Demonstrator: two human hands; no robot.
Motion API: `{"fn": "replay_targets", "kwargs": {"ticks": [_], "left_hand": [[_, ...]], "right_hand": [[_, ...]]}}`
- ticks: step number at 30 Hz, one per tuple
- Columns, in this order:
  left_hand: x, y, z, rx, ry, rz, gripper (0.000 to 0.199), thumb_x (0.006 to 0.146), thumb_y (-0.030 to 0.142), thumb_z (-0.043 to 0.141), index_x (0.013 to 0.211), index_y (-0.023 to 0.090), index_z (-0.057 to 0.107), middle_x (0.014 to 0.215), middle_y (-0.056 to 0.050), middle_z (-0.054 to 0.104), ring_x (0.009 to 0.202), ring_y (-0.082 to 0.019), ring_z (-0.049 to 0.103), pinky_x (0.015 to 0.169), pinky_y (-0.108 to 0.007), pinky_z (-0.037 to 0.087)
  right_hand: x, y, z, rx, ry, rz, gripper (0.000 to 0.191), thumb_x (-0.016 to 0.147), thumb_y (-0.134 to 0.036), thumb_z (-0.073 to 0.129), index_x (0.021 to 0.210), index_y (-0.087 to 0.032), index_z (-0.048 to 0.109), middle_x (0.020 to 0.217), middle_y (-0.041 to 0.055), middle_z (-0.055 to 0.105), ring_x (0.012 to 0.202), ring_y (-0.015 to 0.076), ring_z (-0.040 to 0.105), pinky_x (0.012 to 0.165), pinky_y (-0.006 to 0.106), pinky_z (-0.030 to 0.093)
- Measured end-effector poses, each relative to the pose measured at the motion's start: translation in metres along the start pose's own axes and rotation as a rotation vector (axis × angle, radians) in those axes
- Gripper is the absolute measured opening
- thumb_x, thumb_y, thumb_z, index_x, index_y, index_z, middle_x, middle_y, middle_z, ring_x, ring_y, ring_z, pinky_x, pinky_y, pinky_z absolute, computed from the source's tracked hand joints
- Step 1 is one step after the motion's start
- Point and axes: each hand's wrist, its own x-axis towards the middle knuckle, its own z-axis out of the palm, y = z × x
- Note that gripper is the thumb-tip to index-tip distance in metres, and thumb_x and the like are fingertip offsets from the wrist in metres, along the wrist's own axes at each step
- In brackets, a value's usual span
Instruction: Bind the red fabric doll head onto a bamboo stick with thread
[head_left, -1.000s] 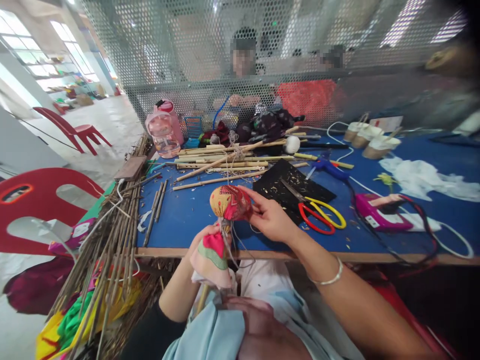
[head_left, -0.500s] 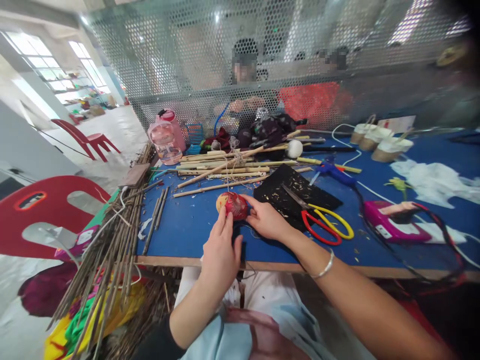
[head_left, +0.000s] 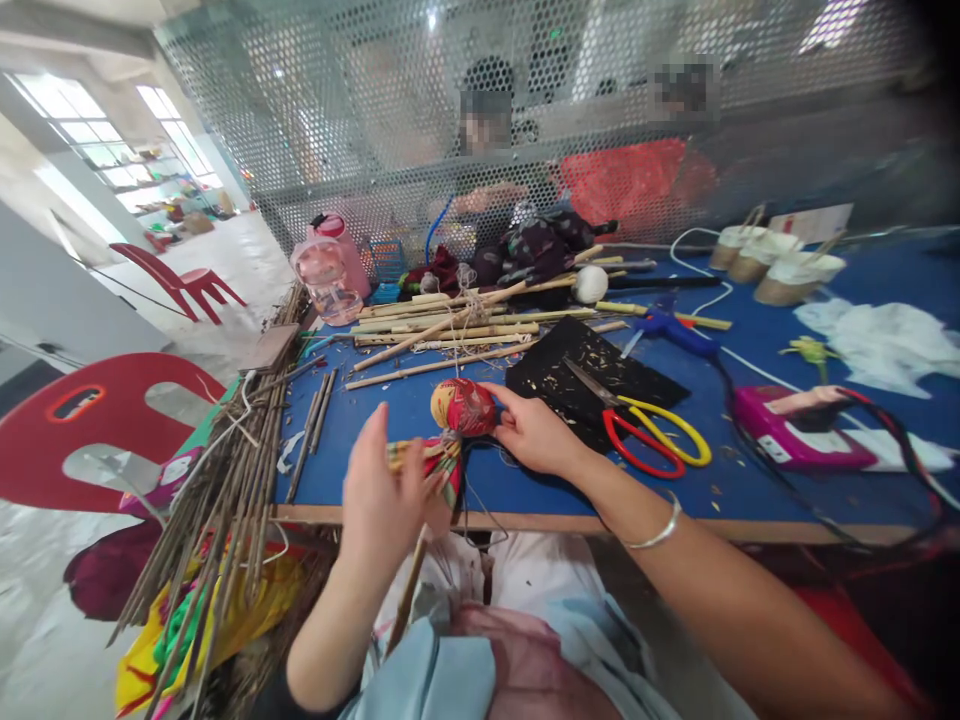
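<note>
Standing at 9 o'clock of the cloth bundle (head_left: 461, 408), well apart: red chair (head_left: 169, 455). Sheaf of thin sticks (head_left: 244, 470) between 8 and 9, along the left end of the worktop (head_left: 334, 472). Short dark sticks (head_left: 324, 411) at 9, nearer in. Pink bottle (head_left: 330, 272) between 10 and 11. Left hand (head_left: 382, 490) between 7 and 8, just beside the bundle's patterned tail; blurred, fingers apart from the thumb, can't tell if it touches cloth. Bundle is near the worktop's front edge: round red-and-yellow head, string (head_left: 451, 437) at the neck, tail toward 7. Bamboo sticks (head_left: 420, 330) piled at 12. Right hand (head_left: 536, 430) at 3, bangle (head_left: 664, 530) on wrist, fingers clamped on the head's 3 o'clock side. White ball (head_left: 591, 284) between 1 and 2, by the bamboo ends. Black cloth (head_left: 637, 367) with shavings between 2 and 3. Scissors (head_left: 611, 400) at 3, blades over that cloth. Blue glue gun (head_left: 679, 335) between 2 and 3. Farther right: cups (head_left: 787, 290) near 2, purple box (head_left: 799, 435) at 3, crumpled white plastic (head_left: 885, 340) between 2 and 3.
</note>
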Motion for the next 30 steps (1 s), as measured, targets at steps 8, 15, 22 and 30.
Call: {"fn": "replay_targets", "kwargs": {"ticks": [8,15,22,30], "left_hand": [[-0.007,0.019,0.027,-0.334,-0.309,-0.073,0.03,0.087,0.031,0.048,0.113,0.018,0.055,0.096,-0.008,0.067,0.085,-0.02,0.061,0.077,-0.032,0.045],[-0.019,0.003,-0.021,-1.068,-0.517,-0.325,0.031,0.085,0.049,0.049,0.091,0.018,0.052,0.06,0.006,0.044,0.044,-0.006,0.031,0.043,-0.017,0.03],[-0.03,0.0,-0.013,-0.849,-0.874,-0.137,0.037,0.087,0.047,0.047,0.083,0.013,0.059,0.064,0.001,0.047,0.061,-0.011,0.041,0.06,-0.022,0.036],[-0.013,-0.004,-0.022,-0.743,-0.366,-0.18,0.032,0.085,0.047,0.049,0.085,0.016,0.058,0.064,0.003,0.047,0.059,-0.01,0.04,0.053,-0.02,0.034]], "right_hand": [[-0.016,-0.042,-0.033,-0.185,0.092,-0.1,0.055,0.08,-0.015,0.049,0.134,-0.018,0.042,0.06,-0.0022,0.054,0.054,0.0138,0.048,0.057,0.025,0.032],[-0.001,-0.031,-0.019,0.238,-0.151,-0.077,0.033,0.083,-0.037,0.048,0.105,-0.014,0.055,0.05,-0.0086,0.036,0.046,0.0088,0.03,0.048,0.021,0.028],[0.066,-0.072,-0.04,-0.131,-0.472,-0.197,0.037,0.065,-0.038,0.067,0.047,-0.015,0.045,0.043,-0.0072,0.032,0.047,0.0065,0.028,0.048,0.023,0.021],[-0.019,-0.145,-0.037,-0.332,0.073,-0.442,0.037,0.082,-0.027,0.046,0.047,-0.016,0.044,0.05,-0.0008,0.044,0.049,0.0089,0.033,0.051,0.026,0.022]]}}
